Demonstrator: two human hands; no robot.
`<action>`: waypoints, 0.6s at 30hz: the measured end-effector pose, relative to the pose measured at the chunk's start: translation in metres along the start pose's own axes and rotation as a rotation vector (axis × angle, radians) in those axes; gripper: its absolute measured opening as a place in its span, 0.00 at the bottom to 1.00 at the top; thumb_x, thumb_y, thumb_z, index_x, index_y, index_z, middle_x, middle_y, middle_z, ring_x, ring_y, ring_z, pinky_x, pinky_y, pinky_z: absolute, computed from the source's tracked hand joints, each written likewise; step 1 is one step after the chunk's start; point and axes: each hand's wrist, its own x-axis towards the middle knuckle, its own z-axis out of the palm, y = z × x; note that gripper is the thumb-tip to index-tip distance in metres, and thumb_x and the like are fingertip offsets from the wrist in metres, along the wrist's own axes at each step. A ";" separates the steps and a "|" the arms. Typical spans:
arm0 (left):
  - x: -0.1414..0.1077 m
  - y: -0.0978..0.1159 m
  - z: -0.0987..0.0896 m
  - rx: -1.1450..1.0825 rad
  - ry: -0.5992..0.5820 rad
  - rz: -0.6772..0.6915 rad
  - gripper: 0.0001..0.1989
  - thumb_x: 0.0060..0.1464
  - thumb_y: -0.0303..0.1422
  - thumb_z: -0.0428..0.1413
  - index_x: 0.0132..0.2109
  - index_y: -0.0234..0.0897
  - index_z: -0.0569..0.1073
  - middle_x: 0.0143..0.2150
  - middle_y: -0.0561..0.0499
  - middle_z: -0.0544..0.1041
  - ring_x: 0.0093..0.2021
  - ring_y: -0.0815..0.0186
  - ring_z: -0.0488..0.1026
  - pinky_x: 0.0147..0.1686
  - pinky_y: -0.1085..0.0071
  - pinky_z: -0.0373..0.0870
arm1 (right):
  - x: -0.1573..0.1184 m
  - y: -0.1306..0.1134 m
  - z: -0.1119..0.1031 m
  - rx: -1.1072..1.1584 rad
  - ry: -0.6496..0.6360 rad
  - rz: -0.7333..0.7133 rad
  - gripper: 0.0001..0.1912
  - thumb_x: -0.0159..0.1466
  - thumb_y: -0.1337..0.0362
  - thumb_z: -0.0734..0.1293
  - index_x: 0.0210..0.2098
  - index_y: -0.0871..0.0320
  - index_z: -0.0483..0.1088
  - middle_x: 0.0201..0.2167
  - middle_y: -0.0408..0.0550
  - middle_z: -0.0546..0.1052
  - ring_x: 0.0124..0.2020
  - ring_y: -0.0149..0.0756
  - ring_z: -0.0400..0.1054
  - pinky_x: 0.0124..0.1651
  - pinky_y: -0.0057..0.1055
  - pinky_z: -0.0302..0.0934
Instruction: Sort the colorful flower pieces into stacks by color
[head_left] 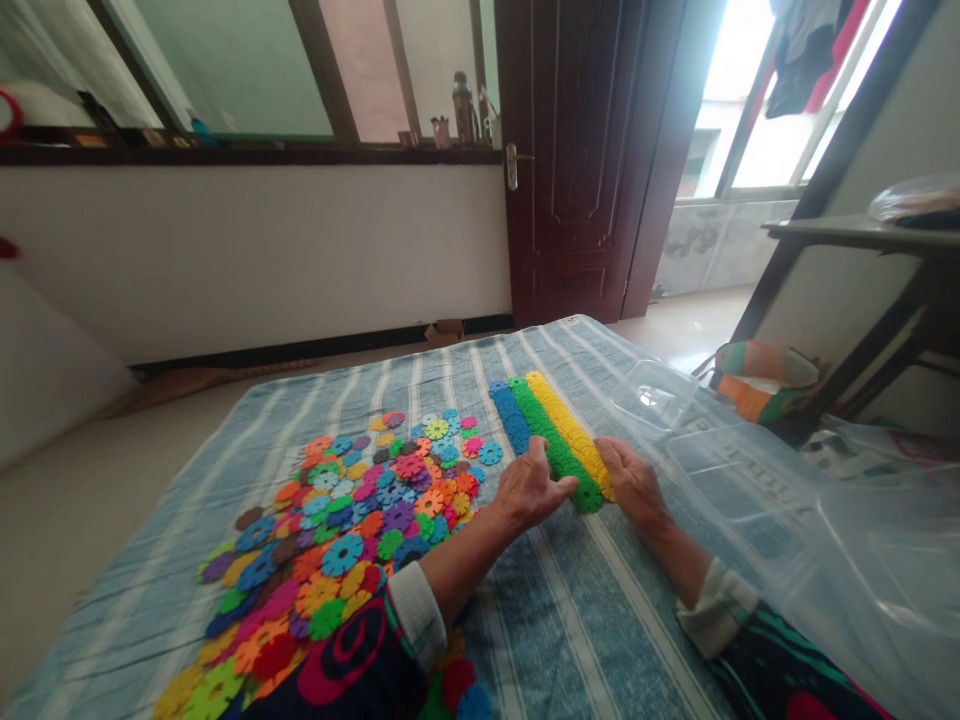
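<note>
Three rows of overlapping notched discs lie side by side on a striped cloth (555, 590): a blue row (510, 415), a green row (546, 430) and a yellow row (562, 415). My left hand (531, 484) rests over the near end of the blue row and touches the green one, its thumb and index finger apart. At the near right end of the yellow row is my right hand (631, 484), its fingers closed on the edge of that row. A large pile of mixed coloured discs (397, 515) spreads to the left of my left hand.
Clear plastic containers (750, 480) stand along the right side of the cloth. Beyond the cloth are a dark red door (577, 150) and a ledge (262, 157) with a flask (463, 108). At the right are a table (847, 235) and an orange and green bag (761, 375).
</note>
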 end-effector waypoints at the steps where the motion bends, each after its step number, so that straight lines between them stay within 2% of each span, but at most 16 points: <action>1: -0.001 0.000 0.001 -0.003 0.002 0.008 0.26 0.49 0.42 0.57 0.51 0.33 0.60 0.35 0.46 0.77 0.35 0.58 0.76 0.32 0.68 0.66 | -0.001 0.000 0.000 -0.009 -0.002 0.005 0.31 0.60 0.40 0.57 0.43 0.60 0.74 0.38 0.50 0.78 0.38 0.41 0.70 0.40 0.33 0.62; 6: -0.013 0.003 0.005 -0.004 -0.015 0.025 0.28 0.48 0.42 0.56 0.53 0.32 0.60 0.38 0.43 0.77 0.39 0.55 0.76 0.35 0.65 0.68 | -0.008 0.001 -0.006 -0.052 -0.003 0.070 0.32 0.58 0.39 0.59 0.44 0.60 0.74 0.37 0.50 0.79 0.37 0.43 0.71 0.39 0.34 0.63; 9: -0.031 0.001 -0.003 -0.004 -0.012 0.022 0.28 0.49 0.44 0.55 0.53 0.33 0.62 0.39 0.43 0.77 0.39 0.54 0.75 0.36 0.64 0.69 | -0.010 0.004 -0.011 -0.128 -0.012 0.110 0.32 0.57 0.40 0.59 0.44 0.59 0.75 0.36 0.50 0.79 0.38 0.45 0.72 0.39 0.35 0.63; 12: -0.059 -0.011 -0.024 0.013 0.008 0.087 0.23 0.52 0.42 0.54 0.52 0.35 0.65 0.40 0.44 0.77 0.38 0.57 0.75 0.36 0.65 0.69 | -0.010 0.006 -0.014 -0.179 -0.031 0.142 0.30 0.58 0.42 0.59 0.46 0.58 0.75 0.38 0.50 0.80 0.40 0.46 0.72 0.39 0.35 0.64; 14: -0.080 -0.026 -0.043 0.044 0.032 0.108 0.17 0.53 0.40 0.53 0.47 0.36 0.69 0.39 0.46 0.76 0.38 0.59 0.74 0.36 0.67 0.68 | -0.011 0.007 -0.015 -0.192 -0.034 0.164 0.29 0.58 0.44 0.58 0.46 0.57 0.74 0.39 0.49 0.79 0.42 0.46 0.71 0.42 0.36 0.64; 16: -0.101 -0.046 -0.063 0.110 0.082 0.072 0.10 0.54 0.39 0.53 0.39 0.37 0.71 0.38 0.46 0.76 0.39 0.60 0.73 0.38 0.68 0.68 | -0.012 0.007 -0.016 -0.202 -0.039 0.179 0.29 0.57 0.44 0.58 0.46 0.56 0.74 0.40 0.49 0.79 0.44 0.47 0.71 0.45 0.38 0.63; 18: -0.120 -0.070 -0.082 0.174 0.153 -0.020 0.09 0.54 0.38 0.53 0.36 0.37 0.71 0.38 0.46 0.76 0.40 0.60 0.72 0.41 0.68 0.67 | -0.012 0.007 -0.017 -0.219 -0.043 0.181 0.29 0.57 0.43 0.58 0.46 0.55 0.74 0.42 0.50 0.79 0.46 0.49 0.70 0.48 0.40 0.62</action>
